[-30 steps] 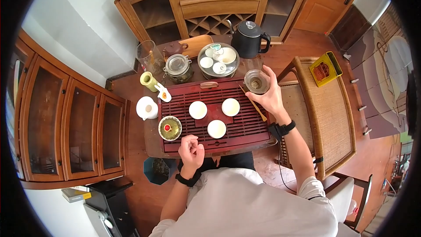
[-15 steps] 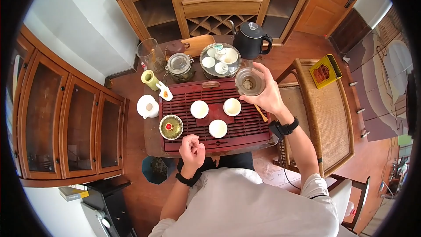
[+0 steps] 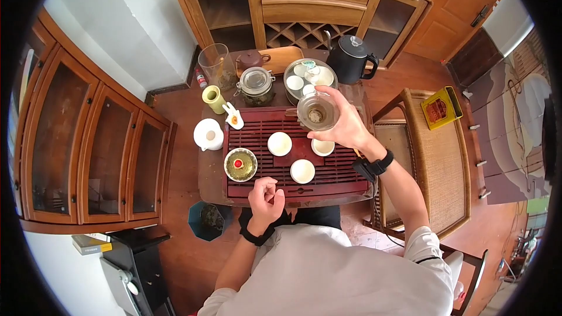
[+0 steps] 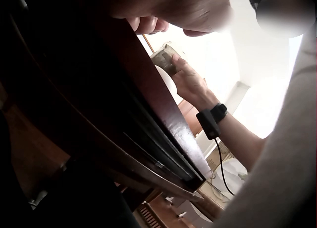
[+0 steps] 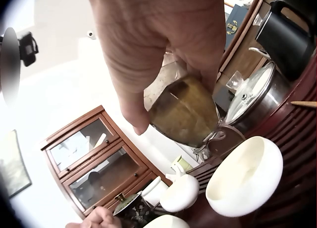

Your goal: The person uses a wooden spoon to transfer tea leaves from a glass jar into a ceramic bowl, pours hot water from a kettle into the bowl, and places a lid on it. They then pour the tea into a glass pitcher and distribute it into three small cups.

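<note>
My right hand grips a clear glass tea pitcher between thumb and fingers, over the right rear of the slatted tea tray. In the right wrist view the pitcher is tilted and holds yellow-brown liquid, with a white cup below it. Three white cups stand on the tray: one on the left, one in front and one partly under the right hand. My left hand holds nothing, its fingers loosely curled at the tray's front edge, near a lidded bowl.
Behind the tray are a glass-lidded pot, a lidded jar and a black kettle. To the left stand a white pitcher and a green cup. A rattan chair is at the right.
My right hand has carried the glass pitcher leftward from the tray's right edge to above the cups. The left hand keeps its loose curl at the tray's front. The head view has shifted slightly.
</note>
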`<state>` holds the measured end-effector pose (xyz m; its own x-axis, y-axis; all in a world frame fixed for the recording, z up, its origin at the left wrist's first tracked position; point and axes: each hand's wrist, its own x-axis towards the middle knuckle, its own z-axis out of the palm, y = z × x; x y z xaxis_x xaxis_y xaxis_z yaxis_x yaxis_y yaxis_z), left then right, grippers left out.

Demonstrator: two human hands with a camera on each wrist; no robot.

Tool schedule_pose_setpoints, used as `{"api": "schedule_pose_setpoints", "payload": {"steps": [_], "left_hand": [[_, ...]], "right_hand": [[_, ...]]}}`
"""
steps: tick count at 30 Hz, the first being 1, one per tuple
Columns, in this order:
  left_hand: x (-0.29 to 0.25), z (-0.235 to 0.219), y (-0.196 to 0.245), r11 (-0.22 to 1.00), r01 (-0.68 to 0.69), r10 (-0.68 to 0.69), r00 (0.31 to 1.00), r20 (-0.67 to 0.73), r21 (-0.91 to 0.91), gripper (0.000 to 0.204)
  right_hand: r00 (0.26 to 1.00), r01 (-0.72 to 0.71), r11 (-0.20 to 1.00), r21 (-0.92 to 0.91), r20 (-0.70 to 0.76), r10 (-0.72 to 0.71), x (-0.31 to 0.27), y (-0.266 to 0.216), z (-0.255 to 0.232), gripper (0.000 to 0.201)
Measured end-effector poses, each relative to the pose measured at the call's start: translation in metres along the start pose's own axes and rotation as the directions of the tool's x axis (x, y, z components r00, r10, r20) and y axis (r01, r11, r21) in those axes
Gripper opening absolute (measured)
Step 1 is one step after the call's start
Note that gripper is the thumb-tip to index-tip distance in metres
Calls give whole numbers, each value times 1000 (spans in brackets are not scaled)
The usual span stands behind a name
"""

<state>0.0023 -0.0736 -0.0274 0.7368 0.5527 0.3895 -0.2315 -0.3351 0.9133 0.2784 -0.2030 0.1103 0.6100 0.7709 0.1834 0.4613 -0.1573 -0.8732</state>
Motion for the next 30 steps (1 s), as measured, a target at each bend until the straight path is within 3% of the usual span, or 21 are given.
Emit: {"api": "schedule_pose_setpoints", "payload": {"steps": [9,20,30], "left_hand": [[1,-1,1,1000,-4,4,1000,0,29,28],[3,-1,2,999,-24,24,1000,-1,31,27],[3,-2,3,999,-16,16,1000,-3,37,25]], "right_hand": [[995,-2,997,83,104,-7,8,7,17,106],[980,82,997,4,182,-82,9,-2,20,97],[975,56,998,-11,217,-52,10,-3,21,94]]}}
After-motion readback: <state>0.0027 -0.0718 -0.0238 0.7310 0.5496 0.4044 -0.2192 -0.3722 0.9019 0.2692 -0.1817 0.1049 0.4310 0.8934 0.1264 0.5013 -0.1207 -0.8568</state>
